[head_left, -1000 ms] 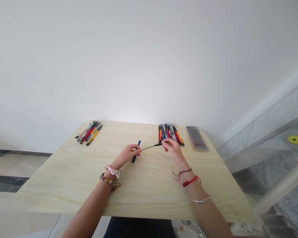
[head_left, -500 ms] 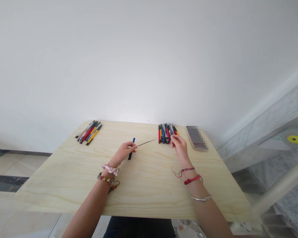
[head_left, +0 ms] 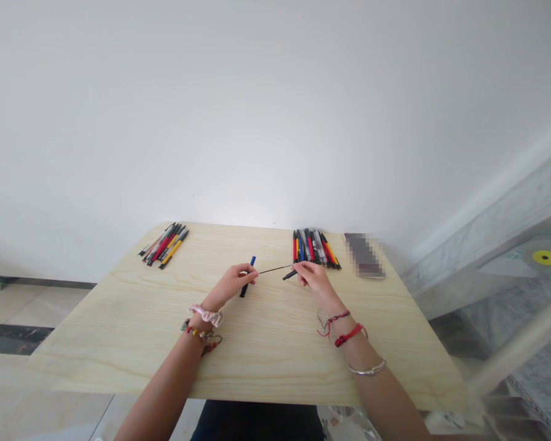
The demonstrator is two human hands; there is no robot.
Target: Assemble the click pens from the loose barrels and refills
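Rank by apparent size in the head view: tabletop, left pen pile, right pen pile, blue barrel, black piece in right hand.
Tabletop
Left pen pile and right pen pile: too alike to rank
Blue barrel, partly hidden
Black piece, partly hidden

Left forearm (head_left: 165,383): pale pink scrunchie (head_left: 206,315), multicoloured bead bracelet (head_left: 196,332); right forearm (head_left: 388,395): thin dark-red cord (head_left: 342,315) with loose ends, red bracelet (head_left: 349,336), silver bangle (head_left: 368,371); dark garment (head_left: 257,422) over lap
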